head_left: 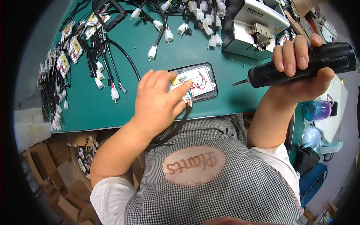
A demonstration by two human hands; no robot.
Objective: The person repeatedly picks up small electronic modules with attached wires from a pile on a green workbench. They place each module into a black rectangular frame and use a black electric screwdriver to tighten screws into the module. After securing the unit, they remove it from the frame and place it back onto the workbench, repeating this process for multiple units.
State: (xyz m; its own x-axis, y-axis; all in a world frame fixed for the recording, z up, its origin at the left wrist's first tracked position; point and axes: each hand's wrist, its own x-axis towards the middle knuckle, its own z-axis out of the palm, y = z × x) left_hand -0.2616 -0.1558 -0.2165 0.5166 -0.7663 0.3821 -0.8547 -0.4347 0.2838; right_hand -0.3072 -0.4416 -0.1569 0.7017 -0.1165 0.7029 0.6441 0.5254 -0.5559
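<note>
My right hand [302,60] is wrapped round a black electric screwdriver [275,75], raised at the right with its bit pointing left. On the green bench, my left hand [155,95] grips a shallow black case [212,80] with its fingers over the left side. A white circuit board [206,79] lies inside it, with a yellow patch and thin red and black wires. My left index finger presses on the board. Coloured wires and a black cable [183,122] come out of the near edge and hang over the bench edge. The screwdriver tip is apart from the case.
Finished-looking wired boards [75,48] and black cables with white connectors [115,93] crowd the left. More connectors [168,35] lie at the back. A white metal machine [243,37] stands at the back right, with small screws before it. A purple-blue cup [318,109] is at far right.
</note>
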